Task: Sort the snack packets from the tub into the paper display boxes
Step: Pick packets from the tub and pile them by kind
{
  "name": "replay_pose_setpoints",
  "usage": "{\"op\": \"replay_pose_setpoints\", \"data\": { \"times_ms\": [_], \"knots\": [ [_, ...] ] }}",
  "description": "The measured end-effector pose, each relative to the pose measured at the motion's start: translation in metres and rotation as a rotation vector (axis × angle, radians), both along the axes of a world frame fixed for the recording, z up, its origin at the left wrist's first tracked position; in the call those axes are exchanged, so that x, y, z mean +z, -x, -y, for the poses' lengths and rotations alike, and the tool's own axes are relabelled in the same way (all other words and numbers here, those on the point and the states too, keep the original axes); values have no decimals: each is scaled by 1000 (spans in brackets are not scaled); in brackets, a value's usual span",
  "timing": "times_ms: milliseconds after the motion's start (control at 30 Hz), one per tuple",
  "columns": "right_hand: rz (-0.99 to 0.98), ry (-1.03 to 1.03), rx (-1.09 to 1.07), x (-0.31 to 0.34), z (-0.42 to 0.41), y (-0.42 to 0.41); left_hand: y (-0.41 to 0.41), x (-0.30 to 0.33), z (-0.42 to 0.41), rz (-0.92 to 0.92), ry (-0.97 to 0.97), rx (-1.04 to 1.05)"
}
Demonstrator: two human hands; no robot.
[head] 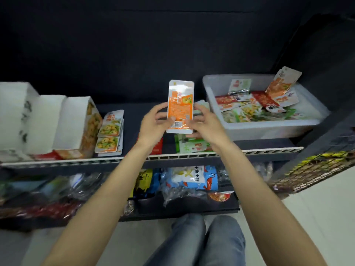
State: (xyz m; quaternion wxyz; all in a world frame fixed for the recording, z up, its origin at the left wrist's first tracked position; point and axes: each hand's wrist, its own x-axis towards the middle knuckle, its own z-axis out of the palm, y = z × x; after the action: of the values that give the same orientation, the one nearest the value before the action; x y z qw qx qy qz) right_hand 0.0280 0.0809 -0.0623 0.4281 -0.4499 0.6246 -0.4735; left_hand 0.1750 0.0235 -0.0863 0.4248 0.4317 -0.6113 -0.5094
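Note:
An orange snack packet (180,106) stands upright above the middle of the shelf, its back label facing me. My left hand (153,126) grips its lower left edge, thumb on the front. My right hand (205,123) holds its right side, fingers curled behind it. The translucent tub (269,127) sits at the right with several mixed packets (255,106) inside; one orange packet (283,83) leans on its far rim. White paper display boxes (73,121) line the left of the shelf. A stack of orange-and-green packets (110,135) lies beside them.
Green packets (189,145) and a red packet (157,147) lie on the shelf under my hands. A white rail (249,151) edges the shelf front. The lower shelf holds bagged snacks (192,178). A wire basket (315,169) stands at the right. My knees (207,242) are below.

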Motion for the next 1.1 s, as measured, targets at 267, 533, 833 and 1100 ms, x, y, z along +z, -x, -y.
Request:
{"op": "replay_pose_setpoints", "data": {
  "times_ms": [267, 533, 833, 1100],
  "knots": [
    [211, -165, 22, -63, 64, -134, -131, -59, -3, 669, 404, 118],
    [-39, -220, 205, -81, 90, -185, -167, -72, 9, 1048, 460, 33],
    [-649, 131, 259, -52, 63, -134, -151, -46, 8, 1021, 578, 157],
    [-1057, 194, 181, -2, 19, 9, -19, 16, 25, 604, 517, -80]
  ]
}}
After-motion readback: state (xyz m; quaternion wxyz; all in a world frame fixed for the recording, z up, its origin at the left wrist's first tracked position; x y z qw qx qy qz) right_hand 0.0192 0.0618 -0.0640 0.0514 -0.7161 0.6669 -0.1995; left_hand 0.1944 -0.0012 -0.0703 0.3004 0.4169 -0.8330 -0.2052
